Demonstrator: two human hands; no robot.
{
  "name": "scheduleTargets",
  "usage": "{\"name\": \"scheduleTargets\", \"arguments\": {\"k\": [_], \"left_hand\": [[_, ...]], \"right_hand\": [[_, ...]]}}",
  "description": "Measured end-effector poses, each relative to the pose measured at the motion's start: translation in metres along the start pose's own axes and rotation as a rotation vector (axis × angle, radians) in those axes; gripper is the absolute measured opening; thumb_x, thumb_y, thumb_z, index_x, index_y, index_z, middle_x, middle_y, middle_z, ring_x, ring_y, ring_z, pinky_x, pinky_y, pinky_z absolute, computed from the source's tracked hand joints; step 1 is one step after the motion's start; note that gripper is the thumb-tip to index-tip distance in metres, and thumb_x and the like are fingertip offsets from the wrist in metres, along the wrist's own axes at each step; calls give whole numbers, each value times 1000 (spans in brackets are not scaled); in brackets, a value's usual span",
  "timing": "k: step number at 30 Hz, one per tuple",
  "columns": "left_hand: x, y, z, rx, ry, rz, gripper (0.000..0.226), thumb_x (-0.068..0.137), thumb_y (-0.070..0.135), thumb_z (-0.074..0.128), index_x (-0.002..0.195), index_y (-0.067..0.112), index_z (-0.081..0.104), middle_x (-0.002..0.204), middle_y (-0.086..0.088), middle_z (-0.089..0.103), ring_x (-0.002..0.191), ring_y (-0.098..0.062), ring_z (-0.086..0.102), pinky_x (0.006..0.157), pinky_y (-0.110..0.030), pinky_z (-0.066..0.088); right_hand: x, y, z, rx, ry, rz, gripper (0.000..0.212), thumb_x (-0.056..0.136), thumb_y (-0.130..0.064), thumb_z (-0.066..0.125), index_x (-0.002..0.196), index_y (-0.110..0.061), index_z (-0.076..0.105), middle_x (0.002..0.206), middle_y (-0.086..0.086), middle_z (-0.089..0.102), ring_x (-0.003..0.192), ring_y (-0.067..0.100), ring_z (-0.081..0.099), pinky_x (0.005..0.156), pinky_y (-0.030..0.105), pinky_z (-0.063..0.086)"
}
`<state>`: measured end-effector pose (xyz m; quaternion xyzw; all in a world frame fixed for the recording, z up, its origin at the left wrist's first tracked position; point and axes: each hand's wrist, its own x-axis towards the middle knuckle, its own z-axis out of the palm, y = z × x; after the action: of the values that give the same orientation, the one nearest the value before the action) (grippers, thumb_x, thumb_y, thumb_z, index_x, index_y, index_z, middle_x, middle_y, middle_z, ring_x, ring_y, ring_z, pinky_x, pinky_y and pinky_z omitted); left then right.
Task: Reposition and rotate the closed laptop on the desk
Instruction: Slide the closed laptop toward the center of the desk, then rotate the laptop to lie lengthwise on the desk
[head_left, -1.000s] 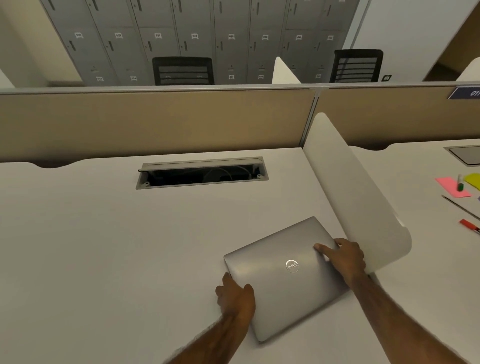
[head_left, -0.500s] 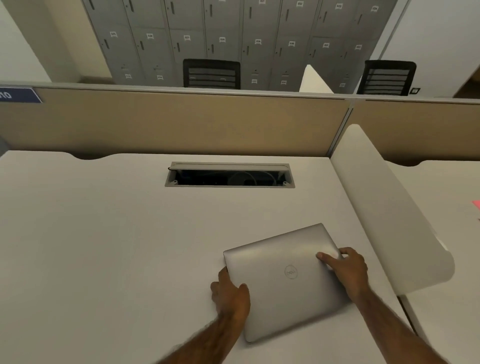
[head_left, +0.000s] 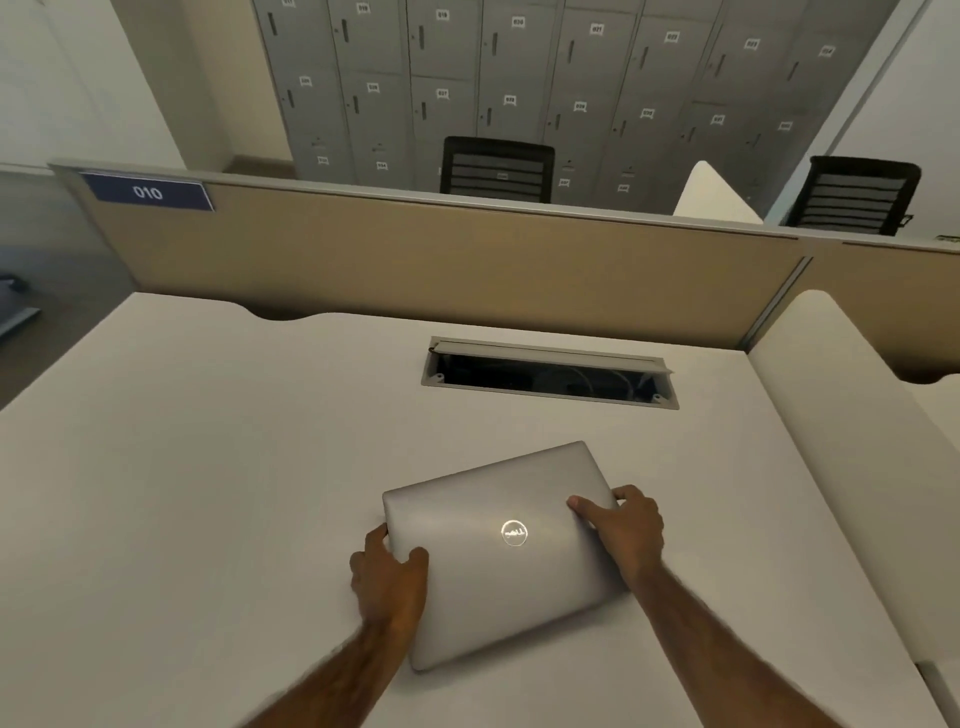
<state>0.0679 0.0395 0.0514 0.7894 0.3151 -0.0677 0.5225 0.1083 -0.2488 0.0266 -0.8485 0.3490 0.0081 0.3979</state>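
Observation:
A closed silver laptop (head_left: 498, 582) with a round logo on its lid lies flat on the white desk (head_left: 208, 493), turned slightly so its far right corner points away from me. My left hand (head_left: 387, 577) grips its left edge, thumb on the lid and fingers wrapped around the side. My right hand (head_left: 621, 530) holds the right edge, with the index finger stretched onto the lid.
An open cable slot (head_left: 550, 374) is sunk into the desk beyond the laptop. A curved white divider (head_left: 857, 457) rises along the right side. A tan partition (head_left: 441, 260) with a blue "010" label (head_left: 148, 192) closes the back; two black chairs and grey lockers stand behind.
The laptop has slid leftward away from the white divider and turned a little, with both hands staying on its edges. The view has swung left, so the coloured notes and pens are out of sight.

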Motion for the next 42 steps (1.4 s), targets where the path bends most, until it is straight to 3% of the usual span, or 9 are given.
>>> {"name": "scheduleTargets", "arguments": {"k": [3, 17, 26, 31, 34, 37, 39, 40, 42], "left_hand": [[24, -3, -26, 16, 15, 1, 59, 82, 23, 62, 139, 20, 46, 126, -15, 51, 117, -38, 54, 97, -50, 50], [82, -6, -53, 112, -19, -21, 58, 83, 24, 60, 139, 18, 46, 132, -16, 49, 124, -38, 49, 102, -47, 45], [79, -8, -45, 179, -15, 12, 56, 83, 22, 59, 138, 17, 49, 128, -16, 50, 123, -39, 49, 99, -47, 46], [80, -6, -47, 227, -10, 64, 50, 86, 25, 58, 134, 13, 50, 127, -15, 51, 122, -38, 50, 98, -48, 46], [83, -1, -49, 318, 3, 135, 52, 89, 25, 57, 137, 9, 46, 131, -14, 48, 125, -37, 47, 101, -47, 43], [87, 7, -46, 465, 61, 312, 63, 89, 26, 56, 147, 11, 36, 139, -12, 43, 126, -34, 45, 108, -44, 36], [91, 15, -40, 508, 18, 454, 60, 90, 24, 55, 147, 15, 39, 141, -7, 44, 128, -29, 44, 111, -39, 33], [93, 21, -35, 512, -35, 513, 56, 90, 23, 54, 145, 17, 43, 141, -4, 45, 128, -27, 44, 111, -36, 32], [99, 32, -22, 526, -170, 597, 51, 90, 22, 55, 140, 20, 49, 139, -1, 50, 126, -25, 48, 109, -32, 33]], "right_hand": [[-10, -17, 30, -6, -18, 15, 83, 64, -66, 88, 124, -12, 68, 125, 13, 69, 116, 37, 67, 97, 50, 57], [-31, -46, 70, -59, -24, 78, 68, 69, -61, 87, 115, -15, 68, 119, 9, 70, 110, 36, 68, 95, 49, 57], [-28, -45, 65, -77, -41, 60, 75, 72, -60, 86, 127, -13, 67, 126, 11, 67, 119, 37, 64, 100, 50, 54], [-35, -41, 56, 14, -98, 86, 65, 80, -46, 83, 132, -11, 67, 132, 17, 63, 121, 38, 63, 104, 50, 53], [-62, -38, 47, 16, 40, 85, 47, 91, -29, 76, 132, -7, 68, 131, 20, 63, 122, 41, 61, 103, 48, 48], [-103, -30, 41, 129, 132, 99, 29, 91, -19, 73, 115, -2, 74, 115, 22, 68, 108, 41, 65, 90, 42, 49], [-130, -28, 46, 279, 16, 225, 24, 79, -29, 74, 82, -5, 72, 84, 15, 68, 79, 32, 65, 73, 35, 43], [-140, -27, 51, 349, -37, 302, 29, 70, -37, 71, 69, -10, 62, 69, 11, 58, 65, 27, 57, 68, 34, 39], [-159, -32, 57, 505, -133, 431, 31, 73, -32, 72, 66, -11, 51, 64, 13, 45, 56, 24, 49, 60, 36, 38]]}}
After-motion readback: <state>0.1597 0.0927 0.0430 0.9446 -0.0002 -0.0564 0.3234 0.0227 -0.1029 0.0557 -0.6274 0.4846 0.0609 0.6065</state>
